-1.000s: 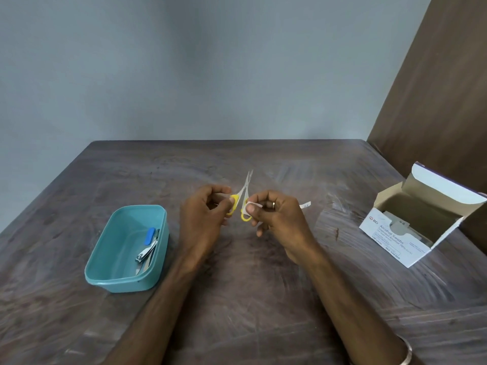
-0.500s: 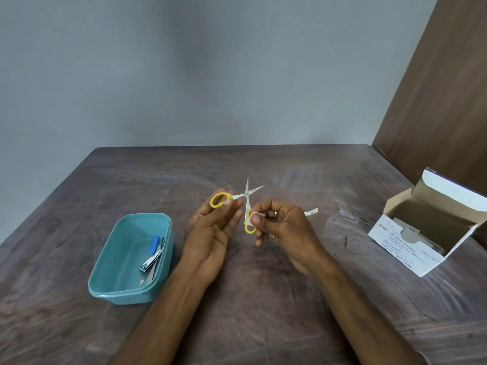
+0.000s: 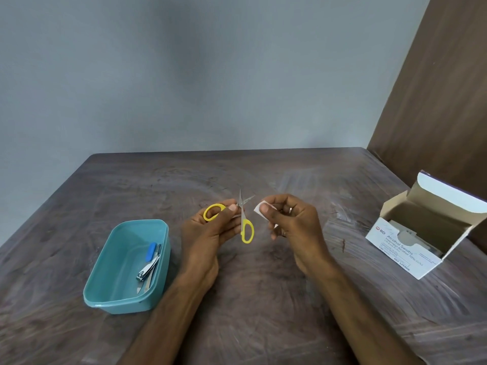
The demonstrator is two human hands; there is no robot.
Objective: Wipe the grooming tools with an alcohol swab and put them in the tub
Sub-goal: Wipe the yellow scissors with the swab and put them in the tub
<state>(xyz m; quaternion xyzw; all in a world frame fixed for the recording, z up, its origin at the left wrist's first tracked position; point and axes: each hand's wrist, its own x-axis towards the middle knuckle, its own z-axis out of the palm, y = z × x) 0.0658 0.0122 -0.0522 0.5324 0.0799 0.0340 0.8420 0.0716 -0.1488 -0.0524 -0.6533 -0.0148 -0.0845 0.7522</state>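
The white carton (image 3: 403,248) reads "BD Alcohol Swabs"; smaller print is illegible.

Swab box (image 3: 411,248) lid cut by the right edge, tools under the nail clipper (image 3: 147,270) indistinct, table (image 3: 263,312) near edge out of frame, swab (image 3: 259,207) mostly behind fingers (image 3: 271,214)
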